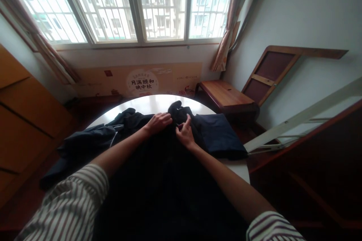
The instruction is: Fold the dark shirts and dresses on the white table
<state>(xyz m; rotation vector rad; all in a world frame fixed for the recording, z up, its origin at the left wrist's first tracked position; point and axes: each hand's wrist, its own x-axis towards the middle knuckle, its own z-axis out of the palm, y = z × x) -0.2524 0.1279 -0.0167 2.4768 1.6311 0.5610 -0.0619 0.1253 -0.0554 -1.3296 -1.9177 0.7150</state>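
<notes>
A large black garment point(169, 180) spreads from the round white table toward me; its dark folds hide its exact kind. My left hand point(159, 122) is closed on the garment's upper edge, fingers curled into the cloth. Just to the right, my right hand point(185, 132) pinches the same edge between thumb and fingers, with the index finger raised. A bunched part of the cloth stands up between and beyond both hands. Right of my right hand lies a folded navy garment point(220, 135). On the left, a rumpled dark garment with white piping point(90, 139) hangs over the table's edge.
The round white table point(152, 101) stands before a barred window point(113, 7). A low wooden table point(226, 96) is at the back right, by a wooden panel point(271, 71) leaning on the wall. Orange-brown cabinets point(25, 109) line the left. A long printed banner point(96, 77) lies below the window.
</notes>
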